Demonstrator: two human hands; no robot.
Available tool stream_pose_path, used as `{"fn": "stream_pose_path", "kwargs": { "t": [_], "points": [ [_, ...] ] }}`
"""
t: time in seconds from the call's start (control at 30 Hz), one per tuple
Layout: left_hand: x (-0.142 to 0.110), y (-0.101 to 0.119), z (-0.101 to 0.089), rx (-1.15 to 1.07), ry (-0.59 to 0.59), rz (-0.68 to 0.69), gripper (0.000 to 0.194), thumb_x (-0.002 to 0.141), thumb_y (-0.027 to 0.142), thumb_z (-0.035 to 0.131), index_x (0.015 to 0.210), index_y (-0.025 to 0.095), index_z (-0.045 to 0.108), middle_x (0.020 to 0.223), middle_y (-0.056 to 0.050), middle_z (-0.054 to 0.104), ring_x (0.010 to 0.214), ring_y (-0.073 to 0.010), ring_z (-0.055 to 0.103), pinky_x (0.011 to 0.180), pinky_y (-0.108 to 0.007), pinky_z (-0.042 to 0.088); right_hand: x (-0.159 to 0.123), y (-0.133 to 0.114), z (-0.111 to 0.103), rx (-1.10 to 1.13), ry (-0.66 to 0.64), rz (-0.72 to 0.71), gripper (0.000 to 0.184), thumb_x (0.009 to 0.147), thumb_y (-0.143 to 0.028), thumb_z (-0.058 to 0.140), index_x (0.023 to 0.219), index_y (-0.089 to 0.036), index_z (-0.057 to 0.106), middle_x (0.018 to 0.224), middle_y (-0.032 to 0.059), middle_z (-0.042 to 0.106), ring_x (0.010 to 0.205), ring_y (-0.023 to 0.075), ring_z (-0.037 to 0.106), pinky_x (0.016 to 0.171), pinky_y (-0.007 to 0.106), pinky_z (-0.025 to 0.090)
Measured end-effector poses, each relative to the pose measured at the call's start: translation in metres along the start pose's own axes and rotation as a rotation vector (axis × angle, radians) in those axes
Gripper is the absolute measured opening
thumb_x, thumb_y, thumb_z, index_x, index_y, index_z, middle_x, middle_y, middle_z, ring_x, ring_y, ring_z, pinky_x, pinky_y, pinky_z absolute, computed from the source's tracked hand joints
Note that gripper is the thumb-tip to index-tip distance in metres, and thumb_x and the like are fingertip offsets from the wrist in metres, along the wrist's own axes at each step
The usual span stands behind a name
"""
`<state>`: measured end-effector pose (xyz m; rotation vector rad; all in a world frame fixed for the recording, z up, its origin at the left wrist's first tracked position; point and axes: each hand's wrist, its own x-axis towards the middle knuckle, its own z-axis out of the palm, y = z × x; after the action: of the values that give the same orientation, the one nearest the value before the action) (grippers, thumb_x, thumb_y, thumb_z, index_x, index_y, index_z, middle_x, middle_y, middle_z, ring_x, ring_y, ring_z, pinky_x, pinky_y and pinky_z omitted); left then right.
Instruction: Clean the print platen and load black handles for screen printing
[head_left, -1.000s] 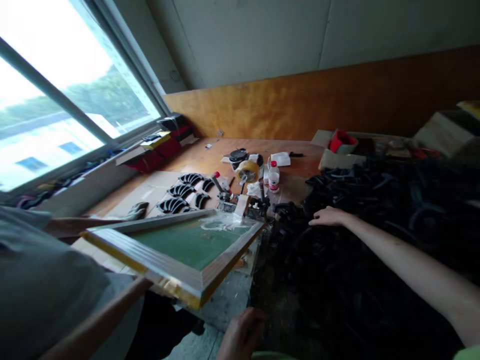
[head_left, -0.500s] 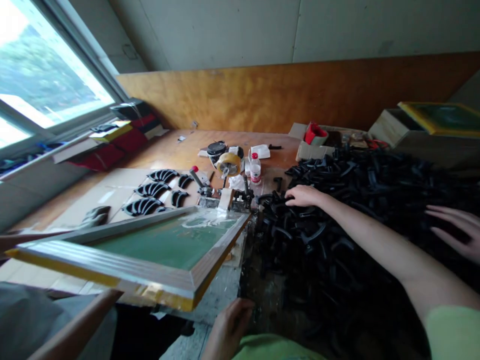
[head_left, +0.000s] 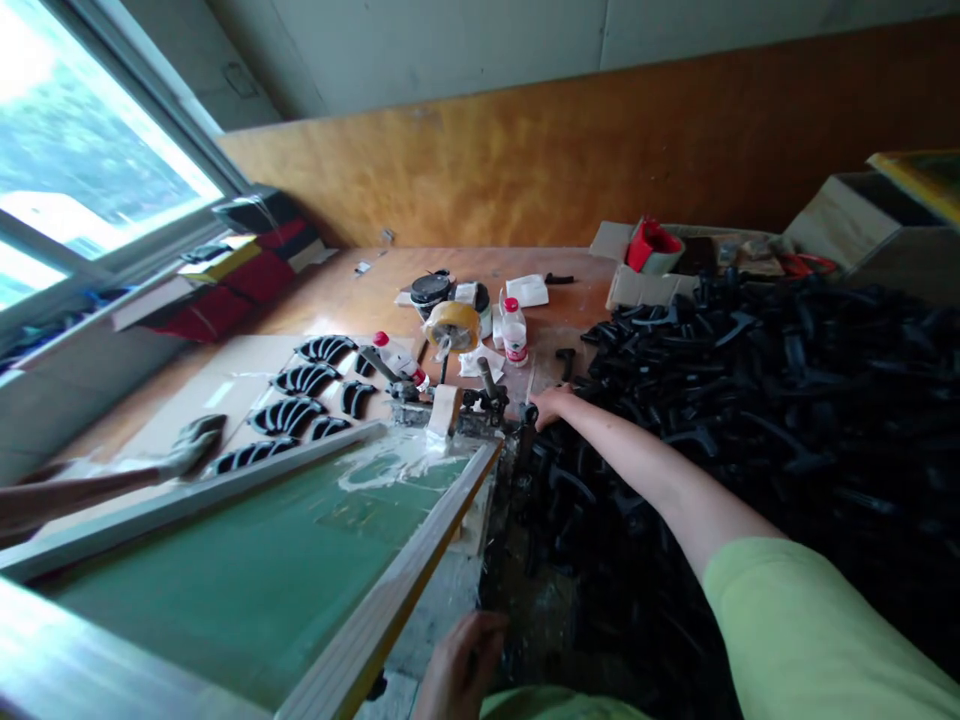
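My right hand (head_left: 553, 404) reaches forward on a bare arm with a green sleeve. It lies at the near left edge of a big heap of black curved plastic parts (head_left: 750, 400), beside the black clamp (head_left: 487, 400) of the printing screen. Its fingertips dip among the parts, so its grip is hidden. My left hand (head_left: 459, 668) stays low at the bottom, fingers bent over the stained bench edge (head_left: 450, 600). The green-meshed screen (head_left: 247, 570) in a wooden frame is tilted up at the left, with white ink at its far end.
Another person's gloved hand (head_left: 191, 443) lies on the cardboard at the left. Rows of black parts (head_left: 304, 395) lie laid out there. A tape roll (head_left: 451, 325), small bottles (head_left: 514, 333) and a red-lined box (head_left: 651, 250) stand behind. A window fills the left.
My right hand slid left along the heap towards the screen's clamp. The view came closer to the screen. A hand at the far right half a second ago is gone from view.
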<state>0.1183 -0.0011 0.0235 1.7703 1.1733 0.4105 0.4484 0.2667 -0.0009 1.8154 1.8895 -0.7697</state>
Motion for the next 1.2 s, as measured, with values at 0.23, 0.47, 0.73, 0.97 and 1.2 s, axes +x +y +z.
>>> {"fn": "stream_pose_path", "kwargs": {
  "t": [0.23,0.47,0.73,0.97,1.2],
  "points": [
    [-0.012,-0.001,0.003,-0.032,0.077,0.012,0.036,0.092,0.048,0.046,0.092,0.02,0.069,0.087,-0.007,0.07,0.079,-0.0156,0.065,0.072,-0.023,0.051,-0.08,-0.005,-0.005,-0.162,0.1,-0.001,0.065,0.063,-0.04,0.068,0.126,-0.028,0.054,0.113,0.0136,0.065,0.11,0.0402,0.054,0.092,0.063,0.028],
    [-0.027,-0.01,0.001,-0.078,0.006,0.099,0.036,0.092,0.047,0.044,0.093,0.02,0.068,0.088,-0.007,0.071,0.082,-0.0169,0.066,0.073,-0.025,0.051,-0.175,0.021,0.016,-0.059,0.288,0.11,0.063,0.073,-0.041,0.057,0.134,-0.028,0.044,0.108,0.0132,0.067,0.111,0.0379,0.054,0.091,0.057,0.032],
    [-0.047,-0.007,-0.017,-0.048,-0.098,0.165,0.023,0.092,0.031,0.049,0.097,0.02,0.068,0.093,-0.006,0.071,0.087,-0.0163,0.066,0.077,-0.024,0.049,-0.255,0.064,0.051,0.056,0.491,0.333,0.063,0.081,-0.048,0.051,0.14,-0.029,0.04,0.127,0.0134,0.059,0.117,0.0367,0.05,0.087,0.054,0.04],
    [-0.07,-0.011,-0.027,0.0,-0.056,0.128,0.021,0.089,0.026,0.05,0.096,0.019,0.068,0.087,-0.005,0.07,0.081,-0.0151,0.063,0.072,-0.022,0.047,-0.294,0.075,0.085,-0.02,0.908,0.4,0.056,0.087,-0.055,0.033,0.134,-0.03,0.051,0.121,0.02,0.059,0.112,0.0402,0.053,0.089,0.058,0.039],
    [-0.1,-0.071,-0.029,-0.028,-0.074,-0.005,0.022,0.087,0.026,0.05,0.095,0.016,0.069,0.084,-0.003,0.07,0.076,-0.0141,0.063,0.067,-0.021,0.046,-0.312,-0.058,0.159,0.329,1.022,-0.049,0.034,0.09,-0.045,0.04,0.113,-0.034,0.063,0.107,0.0085,0.067,0.105,0.0284,0.061,0.097,0.047,0.047]
  ]
}}
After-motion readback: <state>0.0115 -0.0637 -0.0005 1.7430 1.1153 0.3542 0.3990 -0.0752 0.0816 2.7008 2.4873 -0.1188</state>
